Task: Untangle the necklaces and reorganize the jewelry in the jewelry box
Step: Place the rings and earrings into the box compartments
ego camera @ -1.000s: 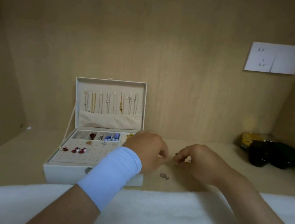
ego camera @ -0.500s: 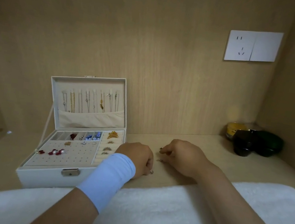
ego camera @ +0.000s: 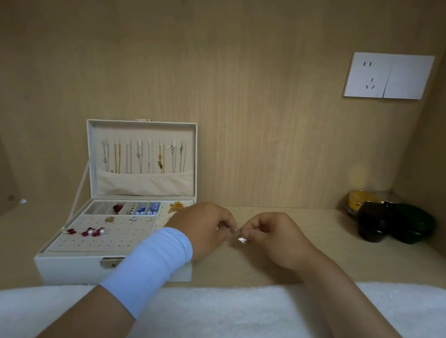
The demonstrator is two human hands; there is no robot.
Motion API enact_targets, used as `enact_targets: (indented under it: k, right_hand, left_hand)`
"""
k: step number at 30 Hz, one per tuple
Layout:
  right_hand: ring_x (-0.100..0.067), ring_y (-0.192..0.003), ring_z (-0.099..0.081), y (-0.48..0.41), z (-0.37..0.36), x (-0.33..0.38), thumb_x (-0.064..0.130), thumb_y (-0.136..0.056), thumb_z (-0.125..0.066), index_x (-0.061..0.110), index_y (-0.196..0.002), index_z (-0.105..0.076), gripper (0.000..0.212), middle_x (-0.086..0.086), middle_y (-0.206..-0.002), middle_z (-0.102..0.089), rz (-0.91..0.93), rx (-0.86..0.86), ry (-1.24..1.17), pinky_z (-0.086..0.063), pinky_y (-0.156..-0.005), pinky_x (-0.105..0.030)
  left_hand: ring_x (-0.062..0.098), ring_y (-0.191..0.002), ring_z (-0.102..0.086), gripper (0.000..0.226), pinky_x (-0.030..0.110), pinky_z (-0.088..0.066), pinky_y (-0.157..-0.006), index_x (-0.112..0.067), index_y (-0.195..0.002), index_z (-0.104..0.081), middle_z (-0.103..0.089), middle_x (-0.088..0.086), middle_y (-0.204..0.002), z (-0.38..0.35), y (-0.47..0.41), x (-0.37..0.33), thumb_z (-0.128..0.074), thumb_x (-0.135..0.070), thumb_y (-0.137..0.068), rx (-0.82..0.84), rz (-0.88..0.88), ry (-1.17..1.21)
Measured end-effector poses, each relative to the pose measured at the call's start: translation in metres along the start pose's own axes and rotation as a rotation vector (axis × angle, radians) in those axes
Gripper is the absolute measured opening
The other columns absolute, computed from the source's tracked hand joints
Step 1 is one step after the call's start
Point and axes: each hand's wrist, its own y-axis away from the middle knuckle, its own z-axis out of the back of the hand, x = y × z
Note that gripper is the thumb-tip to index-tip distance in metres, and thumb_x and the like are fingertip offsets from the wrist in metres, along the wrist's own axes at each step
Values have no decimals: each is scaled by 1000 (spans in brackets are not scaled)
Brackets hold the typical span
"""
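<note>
A white jewelry box (ego camera: 64, 269) stands open at the left of the wooden surface. Several necklaces (ego camera: 143, 157) hang in a row inside its raised lid. Its tray holds red and pearl earrings (ego camera: 91, 232), blue pieces (ego camera: 148, 210) and a gold brooch (ego camera: 176, 207). Just right of the box, my left hand (ego camera: 204, 230) and my right hand (ego camera: 275, 239) meet fingertip to fingertip above the surface. Both pinch a small silver jewelry piece (ego camera: 242, 239) between them. What kind of piece it is cannot be made out.
A white fluffy towel (ego camera: 222, 326) lies along the near edge under my forearms. Dark bowls (ego camera: 380, 224) and a yellow container (ego camera: 359, 201) sit in the back right corner. A wall socket (ego camera: 386, 75) is mounted on the wooden back wall.
Both hands have lifted off the surface and come together, now holding the small silver piece between their fingertips. The view has shifted slightly.
</note>
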Motion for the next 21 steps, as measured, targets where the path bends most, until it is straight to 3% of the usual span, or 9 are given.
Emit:
enact_targets:
  k: [3, 5, 7, 10, 13, 16, 18, 21]
  right_hand:
    - [0, -45, -44, 7, -1, 13, 8, -93, -65, 3, -92, -73, 9, 10, -62, -67, -20, 13, -244, -34, -44, -10]
    - [-5, -45, -42, 7, -5, 21, 5, -93, -64, 1, -100, -70, 10, 0, -73, -70, -28, 10, -363, -33, -41, -13]
    - [-9, -47, -44, 8, -9, 26, 3, -93, -63, 5, -109, -68, 17, -4, -80, -72, -45, 20, -417, -36, -43, -14]
    - [-12, -53, -46, 7, -21, 37, 6, -91, -67, 12, -110, -72, 20, -1, -81, -73, -34, 64, -394, -39, -47, -16]
    - [-10, -52, -45, 0, -32, 56, 7, -90, -69, 12, -98, -78, 13, 0, -81, -73, -19, 81, -355, -37, -44, -14]
    - [-8, -47, -42, -11, -48, 85, 5, -91, -68, 9, -94, -77, 11, 0, -69, -68, 17, 123, -335, -34, -41, -14]
    - [-5, -46, -45, -22, -60, 100, 7, -91, -69, 10, -92, -77, 8, 8, -57, -63, 41, 140, -290, -36, -43, -14]
    - [-1, -49, -50, -42, -85, 120, 13, -90, -71, 14, -90, -78, 7, 12, -57, -64, 63, 167, -218, -42, -50, -15]
  left_hand:
    - [-3, -72, -54, 11, 16, -44, -74, -36, -86, -69, -66, -16, -90, 13, 3, 14, -63, -27, -88, -67, 27, 138]
    - [-7, -69, -54, 13, 9, -39, -68, -36, -83, -69, -65, -16, -86, 22, 8, 26, -65, -24, -87, -96, 51, 229]
    - [-4, -70, -57, 12, 13, -42, -68, -33, -84, -71, -67, -13, -84, 29, 14, 35, -67, -21, -87, -110, 76, 311]
    - [7, -76, -65, 13, 20, -51, -76, -28, -86, -74, -70, -9, -81, 48, 28, 60, -70, -16, -85, -155, 138, 394]
    - [9, -79, -67, 15, 23, -50, -81, -28, -86, -73, -72, -7, -81, 72, 41, 92, -71, -14, -83, -214, 214, 401]
    - [12, -81, -67, 13, 25, -51, -81, -27, -83, -73, -73, -6, -82, 89, 55, 130, -72, -14, -82, -318, 297, 396]
    - [10, -80, -67, 13, 22, -51, -79, -27, -81, -73, -73, -7, -82, 92, 63, 150, -73, -13, -82, -379, 335, 397]
    - [2, -74, -61, 14, 11, -42, -67, -27, -79, -73, -71, -7, -82, 93, 73, 170, -73, -13, -81, -412, 379, 366]
